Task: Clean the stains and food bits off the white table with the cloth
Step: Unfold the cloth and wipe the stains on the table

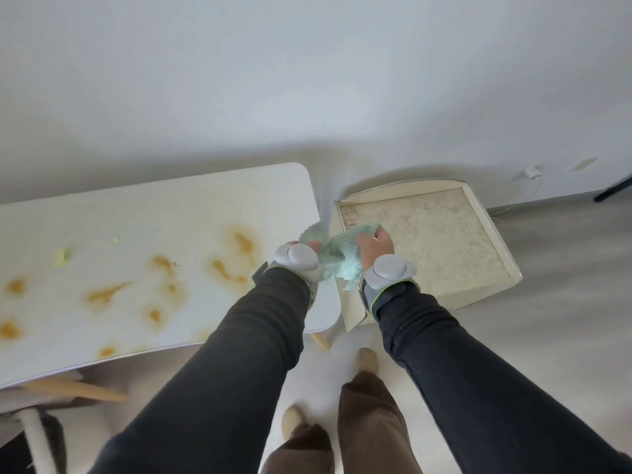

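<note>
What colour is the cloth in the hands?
Pale mint green cloth, seen best in the head view.

Both the left hand (301, 254) and right hand (376, 246) grip a bunched mint-green cloth (337, 256) between them, over the gap beside the white worktop (143, 206). Orange-brown stains (236, 258) and pale yellow food bits (62, 256) mark the worktop. A beige tray (478, 234) lies on the floor to the right.
</note>
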Demonstrator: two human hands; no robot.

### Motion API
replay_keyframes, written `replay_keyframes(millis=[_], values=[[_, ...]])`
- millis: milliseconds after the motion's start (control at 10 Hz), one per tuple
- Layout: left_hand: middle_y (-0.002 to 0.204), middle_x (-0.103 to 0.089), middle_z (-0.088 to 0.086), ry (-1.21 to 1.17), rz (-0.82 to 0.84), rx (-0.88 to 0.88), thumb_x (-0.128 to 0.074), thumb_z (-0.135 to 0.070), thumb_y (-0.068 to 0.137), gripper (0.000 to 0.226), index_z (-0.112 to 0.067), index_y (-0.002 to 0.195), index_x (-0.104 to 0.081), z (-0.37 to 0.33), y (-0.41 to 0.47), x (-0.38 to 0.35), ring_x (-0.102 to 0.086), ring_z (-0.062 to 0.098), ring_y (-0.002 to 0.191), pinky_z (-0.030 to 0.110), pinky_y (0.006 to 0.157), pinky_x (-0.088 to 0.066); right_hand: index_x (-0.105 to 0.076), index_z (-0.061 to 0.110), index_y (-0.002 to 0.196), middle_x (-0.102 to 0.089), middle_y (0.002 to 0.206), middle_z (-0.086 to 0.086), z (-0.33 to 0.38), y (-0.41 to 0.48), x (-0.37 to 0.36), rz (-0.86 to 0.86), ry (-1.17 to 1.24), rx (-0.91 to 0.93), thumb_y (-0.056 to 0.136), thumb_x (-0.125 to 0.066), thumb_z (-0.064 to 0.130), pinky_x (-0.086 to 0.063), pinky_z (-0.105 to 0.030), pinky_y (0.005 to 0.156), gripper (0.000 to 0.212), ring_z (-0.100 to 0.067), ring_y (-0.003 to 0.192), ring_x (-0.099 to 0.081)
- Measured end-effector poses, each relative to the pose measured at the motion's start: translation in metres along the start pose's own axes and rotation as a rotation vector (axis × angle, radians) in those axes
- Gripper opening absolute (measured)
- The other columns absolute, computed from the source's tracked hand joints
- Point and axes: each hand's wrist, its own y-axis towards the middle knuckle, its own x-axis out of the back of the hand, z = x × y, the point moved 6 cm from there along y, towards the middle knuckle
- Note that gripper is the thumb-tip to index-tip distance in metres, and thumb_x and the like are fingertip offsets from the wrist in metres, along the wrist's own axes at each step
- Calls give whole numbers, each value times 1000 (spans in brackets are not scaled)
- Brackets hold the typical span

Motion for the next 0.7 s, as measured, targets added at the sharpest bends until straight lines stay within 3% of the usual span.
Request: replay_keyframes(millis=[200,300,400,500,600,700], values=[[143,-47,10,-28,-103,-74,-41,-36,99,50,-7,139,-42,19,-36,40,-46,27,130,26,102,-33,-54,2,91,-47,70,-2,-31,-52,4,-57,-96,-31,86,-44,-6,-34,-22,49,14,-19,60,-42],[111,-53,7,-56,-135,-80,-44,-34,98,26,-21,120,-51,29,-40,54,-50,25,99,17,73,-40,-32,5,139,-47,103,-7,-40,-63,12,-112,-48,-89,86,-52,-5,-40,-23,66,58,-22,80,-49],[83,-45,5,-52,-173,-111,-52,-30,92,17,-19,79,-50,36,-39,65,-37,21,80,20,50,-30,-45,8,134,-53,111,-13,-39,-66,14,1,-121,28,86,-51,-7,-40,-6,51,51,-21,73,-52],[66,-44,3,-174,-213,-129,-60,-28,87,30,-19,61,-48,40,-49,70,-38,21,75,26,58,-31,-63,6,117,-60,110,-3,-34,-74,13,134,-235,154,84,-64,5,-38,6,61,32,-19,100,-56],[63,-44,1,-251,-234,-161,-62,-30,87,30,-19,61,-52,39,-61,72,-39,21,69,26,63,-33,-60,9,120,-57,111,1,-31,-81,8,243,-299,191,78,-75,13,-40,-4,75,45,-13,103,-53],[64,-45,0,-242,-267,-192,-58,-36,90,25,-14,77,-57,35,-68,77,-38,19,63,23,55,-31,-52,12,129,-55,117,2,-29,-85,1,342,-419,200,74,-77,15,-39,-20,88,60,-12,106,-51]])
